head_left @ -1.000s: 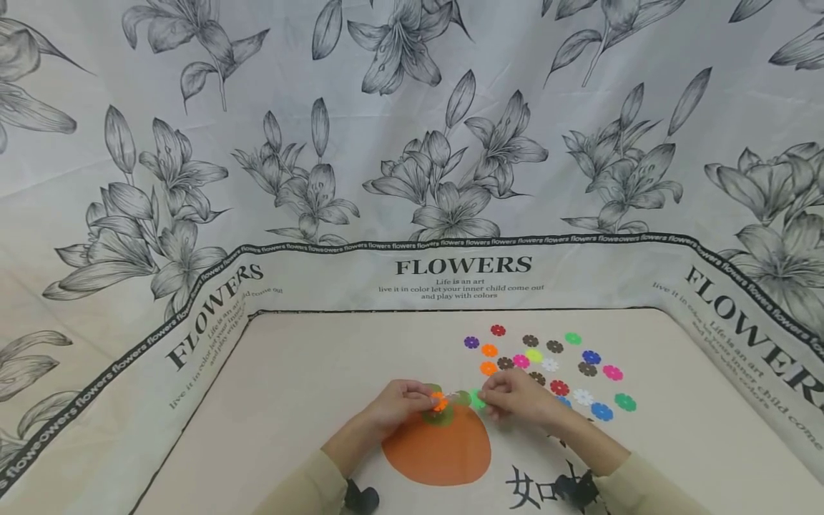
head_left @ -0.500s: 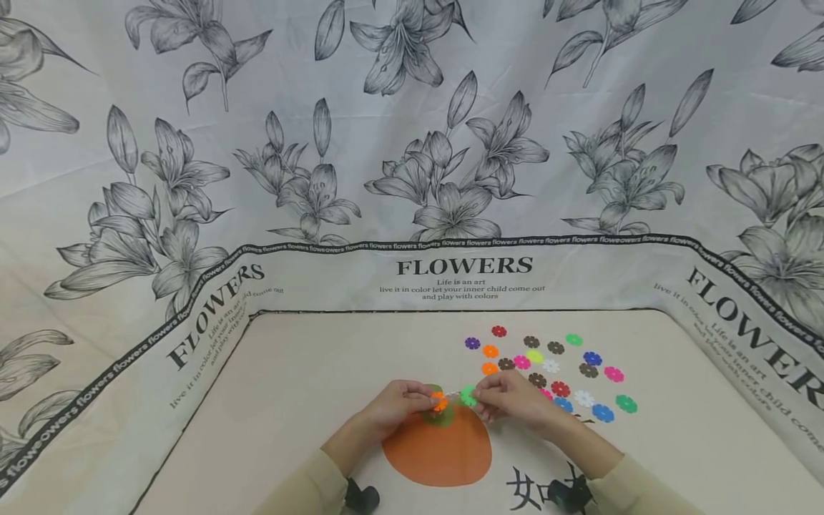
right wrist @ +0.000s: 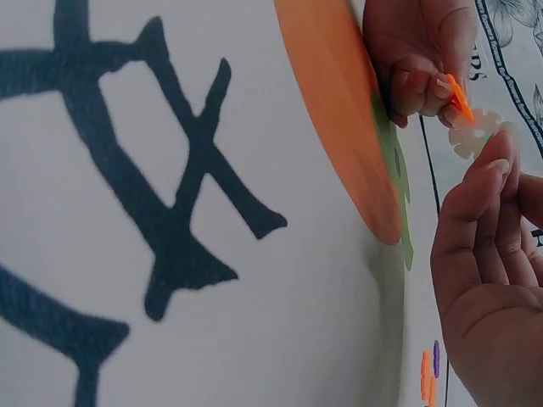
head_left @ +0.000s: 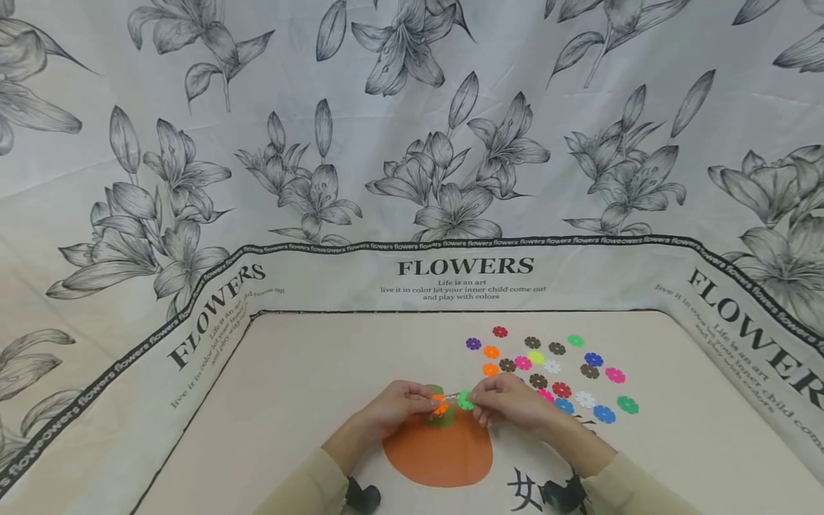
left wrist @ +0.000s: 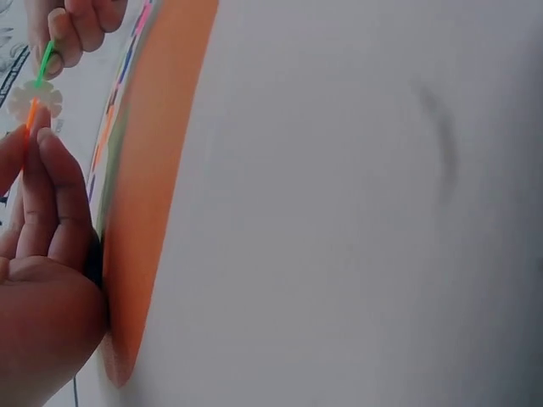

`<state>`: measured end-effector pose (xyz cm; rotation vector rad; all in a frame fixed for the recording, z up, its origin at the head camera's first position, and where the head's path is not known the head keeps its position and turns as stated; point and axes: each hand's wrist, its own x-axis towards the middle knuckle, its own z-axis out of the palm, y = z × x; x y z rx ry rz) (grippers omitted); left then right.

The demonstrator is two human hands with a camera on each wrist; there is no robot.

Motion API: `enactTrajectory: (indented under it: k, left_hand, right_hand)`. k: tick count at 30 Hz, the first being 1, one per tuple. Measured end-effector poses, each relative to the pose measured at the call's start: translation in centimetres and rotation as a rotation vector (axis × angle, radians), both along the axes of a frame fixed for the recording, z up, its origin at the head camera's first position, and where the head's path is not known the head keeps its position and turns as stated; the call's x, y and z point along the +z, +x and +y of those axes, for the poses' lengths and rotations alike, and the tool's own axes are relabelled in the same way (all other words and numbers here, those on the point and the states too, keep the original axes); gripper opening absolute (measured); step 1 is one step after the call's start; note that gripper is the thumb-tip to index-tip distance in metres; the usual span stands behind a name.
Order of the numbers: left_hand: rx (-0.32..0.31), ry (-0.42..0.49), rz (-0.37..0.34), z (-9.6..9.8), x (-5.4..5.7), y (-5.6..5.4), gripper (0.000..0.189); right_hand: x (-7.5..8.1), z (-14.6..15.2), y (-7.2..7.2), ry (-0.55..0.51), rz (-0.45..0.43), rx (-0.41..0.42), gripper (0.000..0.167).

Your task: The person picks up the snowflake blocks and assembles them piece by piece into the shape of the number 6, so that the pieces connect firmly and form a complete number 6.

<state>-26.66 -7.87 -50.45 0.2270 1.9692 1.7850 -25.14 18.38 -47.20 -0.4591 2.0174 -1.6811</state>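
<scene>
My left hand (head_left: 400, 406) pinches an orange flower-shaped plastic disc (head_left: 439, 405) between thumb and fingers. A pale white disc (left wrist: 24, 103) of the same notched kind stands out crosswise from the orange one's edge. From the other side my right hand (head_left: 511, 404) pinches a green disc (head_left: 463, 400) by its rim. The green edge meets the white disc in the left wrist view; whether their slots have engaged I cannot tell. In the right wrist view the right fingers hide most of the green disc. Both hands are held over the orange fruit print (head_left: 438, 458) on the tabletop.
Loose flower discs in many colours lie spread beyond and right of the right hand, among them a blue disc (head_left: 604, 414) and a purple disc (head_left: 473, 344). Black characters (head_left: 524, 489) are printed on the tabletop (head_left: 290, 415). A floral curtain (head_left: 450, 157) surrounds the far sides.
My right hand has moved left, bringing the green disc up to the white one. The left hand has stayed almost still with the orange disc.
</scene>
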Motion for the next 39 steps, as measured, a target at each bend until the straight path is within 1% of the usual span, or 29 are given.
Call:
enactTrajectory:
  k: [5,13,18,21,24,27,33,36,39]
  left_hand:
    - [0.008,0.01,-0.016,0.0,-0.2,-0.1,0.01]
    - [0.016,-0.013,-0.023,0.0,-0.1,-0.1,0.01]
    - [-0.015,-0.008,-0.031,0.0,-0.1,-0.1,0.014]
    - [-0.053,0.004,-0.028,-0.1,0.1,-0.1,0.015]
    - [-0.094,0.014,-0.02,0.0,0.3,-0.1,0.015]
    - [-0.116,0.003,-0.017,0.0,0.4,-0.1,0.015]
    - [-0.128,-0.011,-0.004,-0.1,0.3,-0.3,0.021]
    - [-0.127,0.005,-0.001,-0.1,0.2,-0.3,0.022]
    - [-0.114,0.006,-0.005,-0.2,0.1,-0.2,0.022]
  right_hand:
    - [-0.2,-0.4,0.1,-0.024,-0.012,0.025,0.022]
    - [-0.6,-0.6,0.1,-0.008,-0.057,-0.025,0.021]
    - [-0.6,-0.7,0.1,0.022,-0.029,-0.079,0.023]
    - [-0.4,-0.9,0.0,0.039,-0.003,-0.122,0.024]
    - [-0.3,-1.0,-0.2,0.042,0.025,-0.137,0.026]
    - [-0.2,-1.0,-0.2,0.03,0.039,-0.136,0.027]
    - [-0.2,-1.3,-0.3,0.018,0.045,-0.123,0.028]
    - [-0.1,-1.6,-0.3,0.016,0.044,-0.1,0.029]
    - [-0.2,-2.0,-0.1,0.014,0.043,-0.071,0.028]
